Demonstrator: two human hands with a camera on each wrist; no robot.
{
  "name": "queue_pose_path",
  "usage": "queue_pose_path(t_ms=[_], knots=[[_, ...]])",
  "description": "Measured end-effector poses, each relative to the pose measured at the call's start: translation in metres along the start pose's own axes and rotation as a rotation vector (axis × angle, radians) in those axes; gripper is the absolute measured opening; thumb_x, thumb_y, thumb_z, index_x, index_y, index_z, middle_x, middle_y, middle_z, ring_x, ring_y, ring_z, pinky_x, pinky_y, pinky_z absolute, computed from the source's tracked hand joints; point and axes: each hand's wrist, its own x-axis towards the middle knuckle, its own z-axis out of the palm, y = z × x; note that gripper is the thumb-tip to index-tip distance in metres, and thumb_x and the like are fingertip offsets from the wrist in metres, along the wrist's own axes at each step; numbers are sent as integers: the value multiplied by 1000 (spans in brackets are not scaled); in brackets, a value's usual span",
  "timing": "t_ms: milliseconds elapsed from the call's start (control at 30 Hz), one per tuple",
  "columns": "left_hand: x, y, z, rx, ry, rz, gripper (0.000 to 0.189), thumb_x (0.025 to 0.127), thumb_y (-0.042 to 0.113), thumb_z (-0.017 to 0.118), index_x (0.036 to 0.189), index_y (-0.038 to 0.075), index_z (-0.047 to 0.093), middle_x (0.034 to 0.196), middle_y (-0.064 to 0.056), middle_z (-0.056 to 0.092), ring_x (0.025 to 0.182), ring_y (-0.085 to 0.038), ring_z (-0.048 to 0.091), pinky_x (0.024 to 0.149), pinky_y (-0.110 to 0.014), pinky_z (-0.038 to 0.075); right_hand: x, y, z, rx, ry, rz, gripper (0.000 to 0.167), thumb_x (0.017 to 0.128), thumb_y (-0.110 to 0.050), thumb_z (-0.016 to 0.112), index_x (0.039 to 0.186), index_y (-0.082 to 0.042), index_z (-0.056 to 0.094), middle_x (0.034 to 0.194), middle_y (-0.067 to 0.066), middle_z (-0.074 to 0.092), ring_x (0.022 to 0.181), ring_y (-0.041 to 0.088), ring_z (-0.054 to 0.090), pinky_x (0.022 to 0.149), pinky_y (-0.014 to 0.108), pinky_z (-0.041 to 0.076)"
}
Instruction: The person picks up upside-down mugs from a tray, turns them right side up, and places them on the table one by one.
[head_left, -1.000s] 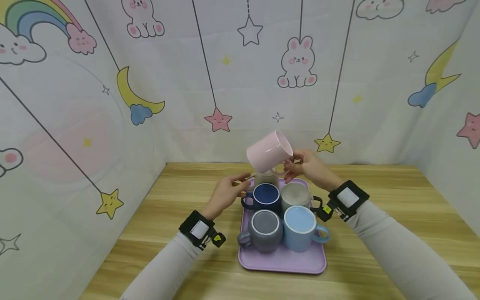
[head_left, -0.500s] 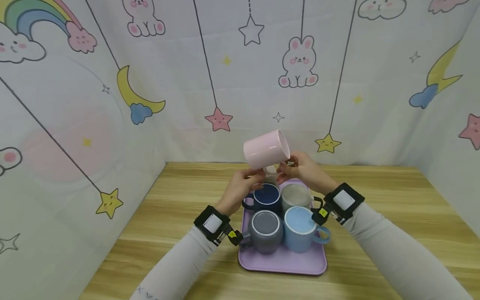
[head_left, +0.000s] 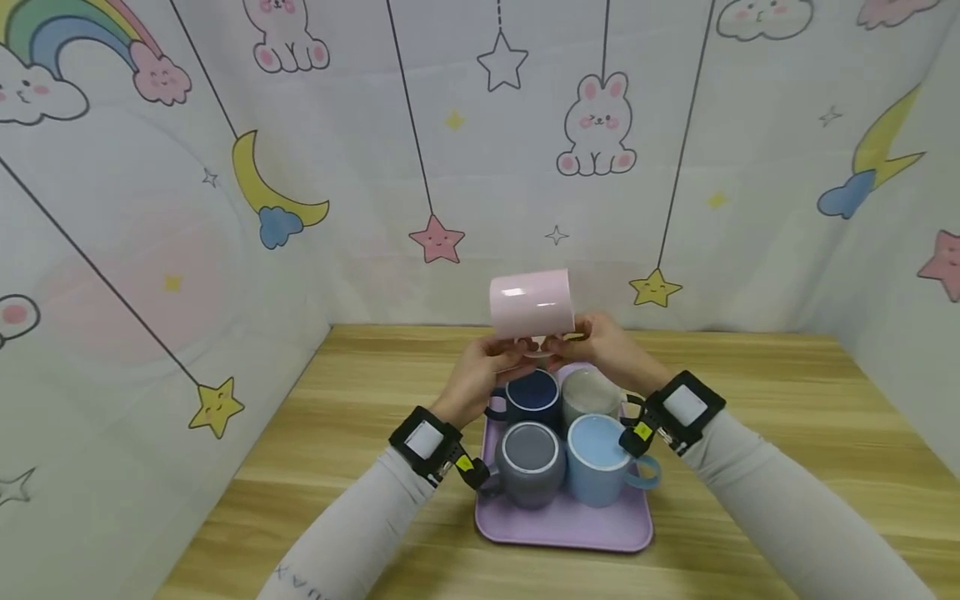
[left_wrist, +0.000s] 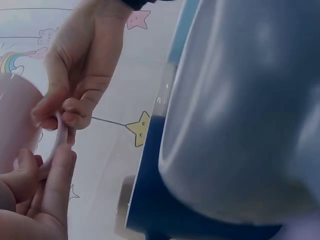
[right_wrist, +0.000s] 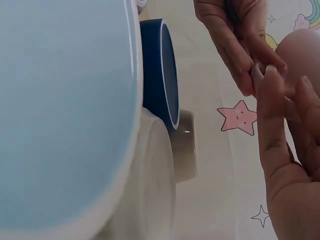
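Note:
A pale pink mug is held up on its side above the tray's far end, its handle hanging underneath. My left hand pinches one side of that handle between thumb and fingers. On the handle's other side my right hand pinches it too, and the fingertips of both hands nearly meet. In the right wrist view the pink mug is partly hidden behind fingers. Below the hands, several mugs stand on a lilac tray.
Nearest on the tray are a grey mug and a light blue mug. Behind them stand a navy mug and an off-white mug with a dark handle. A beige mug stands farther back. A patterned cloth encloses the wooden table.
My left hand has moved right and up to the pink mug's handle. The mug has turned from tilted to nearly level, its opening now facing right.

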Motion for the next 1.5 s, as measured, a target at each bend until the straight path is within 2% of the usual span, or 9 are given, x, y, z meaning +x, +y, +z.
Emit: queue_pose_path(t_ms=[67, 200, 533, 667, 800, 1033, 1233, 1367, 1500], knots=[[0, 0, -2, -5, 9, 32, 23, 105, -2, 55, 125, -12, 61, 117, -18, 69, 108, -26, 73, 102, -44, 58, 0, -2, -1, -22, 27, 22, 23, 99, 4, 62, 118, 16, 61, 101, 11, 70, 86, 23, 69, 86, 36, 64], [2, 1, -3, -13, 12, 88, 22, 105, -4, 55, 122, -15, 62, 109, -13, 70, 101, -19, 73, 101, -41, 59, -2, -6, -2, -36, 52, 50, 21, 97, 6, 63, 115, 17, 63, 96, 9, 70, 85, 23, 67, 84, 34, 63], [5, 2, 1, 19, 8, 124, 24, 104, -3, 58, 123, -18, 63, 106, -15, 71, 97, -17, 73, 103, -51, 56, -4, -4, -8, -13, 5, 96, 23, 99, 3, 64, 120, 12, 62, 104, 9, 68, 91, 23, 67, 90, 41, 61], [7, 5, 0, 42, 18, 152, 24, 103, -4, 59, 121, -19, 63, 105, -17, 71, 95, -15, 73, 96, -42, 61, -9, -6, -21, -99, 21, 101, 26, 99, -1, 65, 121, 12, 61, 108, 19, 65, 93, 25, 67, 90, 40, 61], [7, 8, -4, 68, 34, 164, 25, 102, -4, 60, 122, -19, 63, 105, -19, 73, 93, -14, 73, 91, -35, 64, -17, -7, -38, -224, 70, 109, 27, 100, -3, 65, 123, 12, 64, 105, 21, 65, 90, 28, 67, 85, 34, 61], [6, 13, -13, 126, 87, 166, 26, 102, -2, 62, 124, -15, 66, 108, -20, 73, 94, -17, 74, 90, -33, 64, -31, 1, -59, -362, 110, 157, 32, 103, -8, 64, 128, 12, 65, 114, 22, 67, 85, 28, 68, 79, 32, 63], [3, 15, -18, 154, 132, 168, 26, 102, -1, 64, 125, -10, 69, 111, -21, 74, 98, -22, 75, 88, -32, 64, -36, 16, -65, -523, 157, 212, 25, 102, -7, 64, 120, 11, 70, 106, 20, 71, 78, 27, 66, 67, 35, 65], [2, 16, -20, 158, 162, 164, 27, 101, 1, 65, 126, -9, 69, 113, -22, 74, 101, -23, 75, 89, -32, 64, -40, 29, -67, -547, 175, 225, 24, 102, -4, 63, 118, 13, 69, 102, 23, 70, 79, 32, 66, 66, 38, 65], [1, 16, -23, 156, 190, 164, 28, 101, 2, 67, 126, -9, 69, 112, -21, 74, 102, -22, 74, 89, -32, 63, -41, 46, -67, -562, 149, 279, 26, 102, -5, 63, 120, 15, 67, 101, 26, 70, 79, 30, 66, 67, 39, 65]])
